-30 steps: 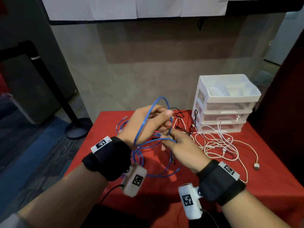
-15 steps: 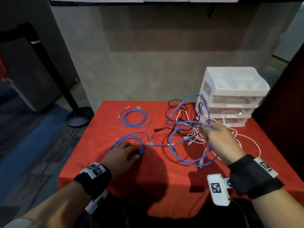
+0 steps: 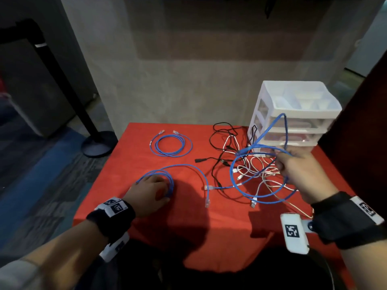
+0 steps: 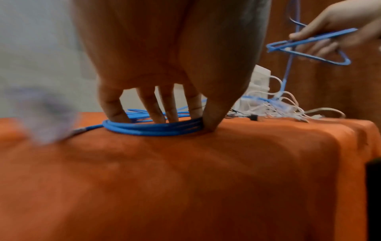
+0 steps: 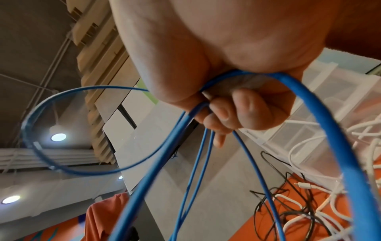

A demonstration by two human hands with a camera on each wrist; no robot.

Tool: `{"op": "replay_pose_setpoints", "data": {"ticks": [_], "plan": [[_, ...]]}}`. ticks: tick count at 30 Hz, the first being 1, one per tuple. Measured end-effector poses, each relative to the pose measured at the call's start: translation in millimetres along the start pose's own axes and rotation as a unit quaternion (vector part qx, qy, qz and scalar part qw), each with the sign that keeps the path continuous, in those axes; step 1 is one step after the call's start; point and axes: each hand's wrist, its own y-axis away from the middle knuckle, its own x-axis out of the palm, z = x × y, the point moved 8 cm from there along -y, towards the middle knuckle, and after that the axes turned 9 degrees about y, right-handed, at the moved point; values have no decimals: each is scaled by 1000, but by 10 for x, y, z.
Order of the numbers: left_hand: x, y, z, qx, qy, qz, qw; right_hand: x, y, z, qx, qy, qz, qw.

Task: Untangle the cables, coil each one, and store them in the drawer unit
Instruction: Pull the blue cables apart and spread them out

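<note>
My left hand (image 3: 150, 189) rests on a small blue cable coil (image 3: 170, 185) on the red tablecloth (image 3: 188, 227). In the left wrist view its straight fingers (image 4: 152, 107) stand inside that coil (image 4: 152, 128) with the thumb outside. The coil's loose end arcs right to a plug (image 3: 207, 203). My right hand (image 3: 301, 168) is raised and grips loose loops of a second blue cable (image 3: 231, 172) above the tangle, in front of the white drawer unit (image 3: 310, 114). The right wrist view shows its fingers (image 5: 237, 114) curled round the blue strands (image 5: 159, 163).
A third blue cable (image 3: 171, 154) lies coiled at the back left of the table. A tangle of white cables (image 3: 257, 170) and a black cable (image 3: 200, 160) lies beside the drawer unit. A black post base (image 3: 98, 143) stands on the floor left of the table.
The hands, together in mid-air a second ago, have parted. My left hand put its coil down on the cloth. My right hand carried the loose loops right, towards the drawer unit.
</note>
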Motion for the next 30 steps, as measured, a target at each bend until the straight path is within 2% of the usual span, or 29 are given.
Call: {"op": "replay_pose_setpoints", "data": {"ticks": [2,4,6,9,11,14,20,22,24,26,28,30], "plan": [[-181,-33,141,2,57,-69,996,12,-4,2,-2,31,12,999],[-432,-6,418,-49,86,-132,986,-59,-23,-22,-4,44,5,999],[-525,39,641,-100,61,-105,988,-212,-61,-100,4,39,-20,999],[-489,69,749,-135,18,-43,990,-386,-69,-195,20,12,-39,999],[-494,47,729,-165,29,-70,983,-330,-16,-203,22,1,-21,1000],[-473,-1,425,-120,21,-162,979,-21,112,-153,13,-1,42,999],[-247,-172,-664,-56,-117,-168,977,553,311,-19,-33,23,109,993],[-224,-279,-922,5,-134,-137,981,645,363,56,-47,19,126,991],[-158,-401,-1069,67,-123,-57,989,670,402,112,-54,15,134,989],[-111,-484,-1055,54,-57,20,997,642,425,156,-60,16,135,989],[-103,-521,-961,10,9,22,1000,576,431,163,-57,5,129,990],[-43,-527,-906,-2,20,19,1000,507,420,129,-52,1,114,992]]}}
